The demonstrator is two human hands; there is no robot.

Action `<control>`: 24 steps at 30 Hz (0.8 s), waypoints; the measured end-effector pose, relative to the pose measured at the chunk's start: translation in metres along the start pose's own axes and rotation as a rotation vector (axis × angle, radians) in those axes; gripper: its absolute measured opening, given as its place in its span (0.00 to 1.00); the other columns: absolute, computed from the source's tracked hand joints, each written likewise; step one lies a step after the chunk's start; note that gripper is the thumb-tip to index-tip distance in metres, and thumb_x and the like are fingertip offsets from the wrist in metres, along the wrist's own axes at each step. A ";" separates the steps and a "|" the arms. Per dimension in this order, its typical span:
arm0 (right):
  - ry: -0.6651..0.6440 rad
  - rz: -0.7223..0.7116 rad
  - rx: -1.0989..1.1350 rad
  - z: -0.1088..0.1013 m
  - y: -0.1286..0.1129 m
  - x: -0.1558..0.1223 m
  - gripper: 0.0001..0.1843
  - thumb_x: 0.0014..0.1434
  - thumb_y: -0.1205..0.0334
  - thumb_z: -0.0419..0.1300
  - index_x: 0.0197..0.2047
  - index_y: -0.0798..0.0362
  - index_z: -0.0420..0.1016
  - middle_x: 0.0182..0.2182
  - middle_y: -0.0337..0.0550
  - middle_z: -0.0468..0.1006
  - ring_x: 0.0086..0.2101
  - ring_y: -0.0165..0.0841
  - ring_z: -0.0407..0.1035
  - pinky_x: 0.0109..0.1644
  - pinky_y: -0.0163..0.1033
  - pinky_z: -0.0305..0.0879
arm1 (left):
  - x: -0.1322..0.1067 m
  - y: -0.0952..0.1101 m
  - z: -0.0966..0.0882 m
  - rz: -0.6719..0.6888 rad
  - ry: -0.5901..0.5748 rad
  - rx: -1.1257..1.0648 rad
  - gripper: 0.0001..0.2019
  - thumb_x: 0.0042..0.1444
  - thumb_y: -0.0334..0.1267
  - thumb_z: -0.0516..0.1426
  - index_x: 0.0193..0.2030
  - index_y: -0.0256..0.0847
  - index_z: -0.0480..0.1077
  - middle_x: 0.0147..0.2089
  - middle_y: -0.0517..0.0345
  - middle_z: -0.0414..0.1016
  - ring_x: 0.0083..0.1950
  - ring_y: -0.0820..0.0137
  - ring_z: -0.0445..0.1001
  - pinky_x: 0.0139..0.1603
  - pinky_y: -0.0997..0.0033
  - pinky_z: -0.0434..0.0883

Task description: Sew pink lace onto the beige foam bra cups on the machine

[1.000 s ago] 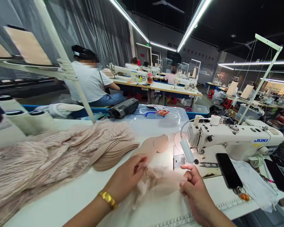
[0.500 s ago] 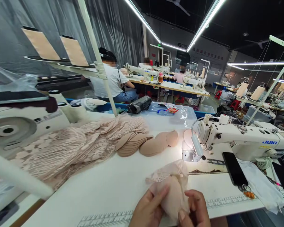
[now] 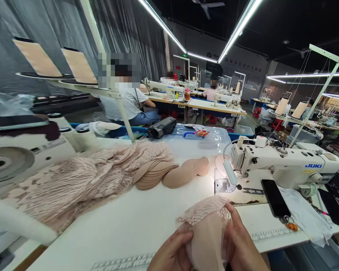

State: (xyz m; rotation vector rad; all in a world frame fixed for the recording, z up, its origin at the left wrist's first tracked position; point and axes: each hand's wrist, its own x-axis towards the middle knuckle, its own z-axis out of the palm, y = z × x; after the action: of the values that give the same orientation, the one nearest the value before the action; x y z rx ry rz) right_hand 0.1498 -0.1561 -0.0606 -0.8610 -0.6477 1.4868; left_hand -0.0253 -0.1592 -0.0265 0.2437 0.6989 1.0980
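Between my two hands, at the front of the table, is a beige bra cup (image 3: 206,241) with pale lace fabric (image 3: 207,209) along its far edge. My left hand (image 3: 173,244) grips its left side, thumb on top. On the right side, my right hand (image 3: 238,235) is closed on the cup and lace, its index finger reaching along the lace edge. The fingers underneath are hidden. Beyond my hands lie a fanned stack of beige bra cups (image 3: 151,175) and more overlapping cups (image 3: 177,177). A heap of beige lace (image 3: 81,177) spreads to the left.
A white sewing machine (image 3: 282,162) stands at right, its lamp lit. Thread snips (image 3: 252,191), a black phone (image 3: 275,199) with a keychain and white cloth (image 3: 307,214) lie near it. A thread stand post (image 3: 125,116) rises at left. A co-worker (image 3: 130,98) sits beyond.
My right hand has shifted its grip from the cup's lower right up to the lace edge. The lace now lies more spread across the cup's far end. The camera view has turned slightly.
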 end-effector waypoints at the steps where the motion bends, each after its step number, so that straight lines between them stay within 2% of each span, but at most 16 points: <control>1: -0.014 -0.034 -0.040 0.002 -0.001 -0.004 0.49 0.50 0.36 0.76 0.69 0.43 0.66 0.35 0.42 0.83 0.34 0.40 0.78 0.38 0.44 0.73 | 0.001 0.001 -0.001 -0.029 0.024 -0.026 0.08 0.49 0.31 0.68 0.38 0.40 0.81 0.51 0.51 0.86 0.62 0.49 0.79 0.65 0.56 0.76; 2: -0.023 -0.072 -0.091 0.003 -0.002 -0.007 0.51 0.50 0.38 0.77 0.70 0.44 0.63 0.30 0.38 0.80 0.29 0.38 0.75 0.35 0.41 0.71 | 0.003 0.001 -0.001 -0.068 0.037 -0.051 0.06 0.49 0.31 0.67 0.36 0.40 0.80 0.49 0.52 0.87 0.62 0.49 0.80 0.64 0.57 0.76; 4: -0.022 -0.146 -0.212 0.003 -0.004 -0.014 0.51 0.51 0.41 0.77 0.71 0.46 0.62 0.25 0.33 0.76 0.24 0.34 0.69 0.32 0.38 0.68 | 0.004 -0.001 0.003 -0.128 0.002 -0.077 0.07 0.50 0.34 0.67 0.38 0.39 0.81 0.47 0.50 0.87 0.61 0.49 0.80 0.63 0.56 0.77; 7: 0.022 -0.266 -0.399 -0.004 -0.002 -0.021 0.40 0.55 0.43 0.75 0.66 0.46 0.69 0.28 0.36 0.77 0.26 0.34 0.67 0.35 0.40 0.69 | 0.005 -0.007 0.015 -0.060 -0.103 -0.037 0.16 0.52 0.38 0.69 0.48 0.40 0.81 0.53 0.49 0.86 0.62 0.48 0.79 0.63 0.54 0.77; 10: 0.085 -0.357 -0.494 -0.012 0.004 -0.025 0.31 0.56 0.43 0.74 0.59 0.43 0.74 0.33 0.39 0.79 0.32 0.38 0.72 0.42 0.42 0.71 | 0.006 -0.011 0.023 0.009 -0.049 0.008 0.15 0.56 0.39 0.69 0.49 0.40 0.81 0.56 0.46 0.84 0.62 0.48 0.80 0.62 0.54 0.78; 14: 0.061 -0.324 -0.409 -0.018 0.007 -0.022 0.31 0.60 0.40 0.70 0.59 0.45 0.71 0.32 0.40 0.80 0.34 0.39 0.74 0.43 0.43 0.71 | 0.008 -0.012 0.026 0.003 0.076 -0.069 0.10 0.58 0.41 0.69 0.44 0.40 0.82 0.52 0.49 0.86 0.59 0.50 0.82 0.60 0.54 0.79; 18: 0.023 -0.280 -0.318 -0.017 0.004 -0.017 0.33 0.58 0.39 0.71 0.60 0.45 0.70 0.31 0.39 0.79 0.33 0.39 0.74 0.42 0.43 0.73 | 0.005 -0.013 0.030 0.086 -0.020 -0.025 0.13 0.54 0.41 0.73 0.44 0.40 0.84 0.53 0.50 0.86 0.60 0.49 0.80 0.62 0.57 0.78; 20: 0.016 -0.269 -0.264 -0.015 0.004 -0.016 0.35 0.57 0.38 0.72 0.60 0.45 0.70 0.33 0.41 0.80 0.36 0.41 0.76 0.46 0.46 0.74 | 0.003 -0.013 0.032 0.126 -0.061 0.027 0.15 0.53 0.41 0.74 0.45 0.38 0.84 0.54 0.46 0.86 0.61 0.47 0.80 0.63 0.56 0.77; 24: -0.006 -0.242 -0.171 -0.012 0.007 -0.014 0.40 0.54 0.38 0.75 0.62 0.44 0.67 0.39 0.45 0.84 0.43 0.47 0.79 0.53 0.52 0.73 | 0.002 -0.014 0.033 0.146 -0.064 0.057 0.20 0.52 0.42 0.74 0.51 0.37 0.84 0.53 0.42 0.86 0.59 0.43 0.81 0.63 0.49 0.77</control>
State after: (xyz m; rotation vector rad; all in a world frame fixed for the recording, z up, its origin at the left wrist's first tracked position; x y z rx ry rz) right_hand 0.1558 -0.1719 -0.0708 -0.8752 -0.8623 1.2293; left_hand 0.0060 -0.1587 -0.0089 0.3818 0.6638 1.2052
